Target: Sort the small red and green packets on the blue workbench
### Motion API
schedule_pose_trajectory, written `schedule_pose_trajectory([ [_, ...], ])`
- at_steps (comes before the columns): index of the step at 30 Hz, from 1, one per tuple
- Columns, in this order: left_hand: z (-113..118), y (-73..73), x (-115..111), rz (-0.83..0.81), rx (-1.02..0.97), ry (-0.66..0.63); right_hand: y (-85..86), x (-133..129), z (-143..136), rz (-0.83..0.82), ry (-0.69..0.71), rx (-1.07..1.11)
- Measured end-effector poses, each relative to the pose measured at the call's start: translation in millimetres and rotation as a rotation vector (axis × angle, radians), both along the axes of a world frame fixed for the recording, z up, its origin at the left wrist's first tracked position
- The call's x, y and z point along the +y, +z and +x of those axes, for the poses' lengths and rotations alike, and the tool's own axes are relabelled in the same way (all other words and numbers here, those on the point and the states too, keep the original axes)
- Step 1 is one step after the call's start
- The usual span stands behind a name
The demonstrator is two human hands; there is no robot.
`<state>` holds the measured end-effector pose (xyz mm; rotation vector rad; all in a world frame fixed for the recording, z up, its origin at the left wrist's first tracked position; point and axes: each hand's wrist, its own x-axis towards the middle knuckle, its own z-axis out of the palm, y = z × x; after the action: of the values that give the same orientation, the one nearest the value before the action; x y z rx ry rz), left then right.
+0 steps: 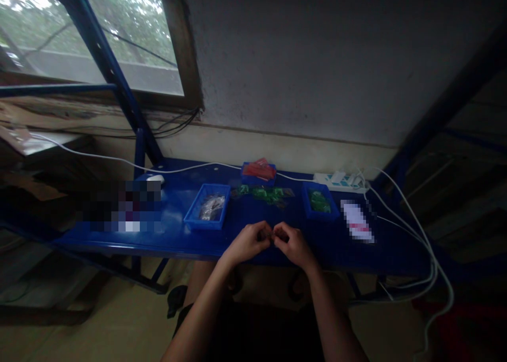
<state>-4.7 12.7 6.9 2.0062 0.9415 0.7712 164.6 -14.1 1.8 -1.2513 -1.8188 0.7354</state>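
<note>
My left hand (252, 241) and my right hand (291, 244) meet over the front of the blue table, fingertips pinched together. Something small and dark shows between them, too small to make out. Beyond the hands lie several green pieces (271, 194) in a loose row. To the left is a blue tray (190, 219) with clear, shiny pieces (212, 207). On the right, another blue tray (336, 214) holds green pieces (319, 202). A small blue tray (257, 181) at the back contains red pieces (259, 169).
A white power strip (340, 181) with plugs sits at the back right, its white cables (430, 240) hanging over the right edge. Blurred-out items lie at both sides. A white cable runs along the back. Blue frame posts (119, 87) rise at left and right.
</note>
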Motion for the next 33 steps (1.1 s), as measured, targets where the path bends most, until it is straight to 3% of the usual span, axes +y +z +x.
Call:
schedule_pose_trajectory([
  [16, -1.0, -2.3, 1.4, -0.004, -0.042, -0.005, -0.7, -1.5, -0.9, 0.014, 0.005, -0.007],
  [22, -0.5, 3.3, 0.6, -0.037, -0.074, 0.042, -0.5, -1.3, 0.7, 0.022, -0.033, 0.015],
  [33, -1.5, 4.1, 1.9, -0.01, 0.002, 0.044, -1.3, -0.8, 0.7, 0.021, -0.031, 0.023],
])
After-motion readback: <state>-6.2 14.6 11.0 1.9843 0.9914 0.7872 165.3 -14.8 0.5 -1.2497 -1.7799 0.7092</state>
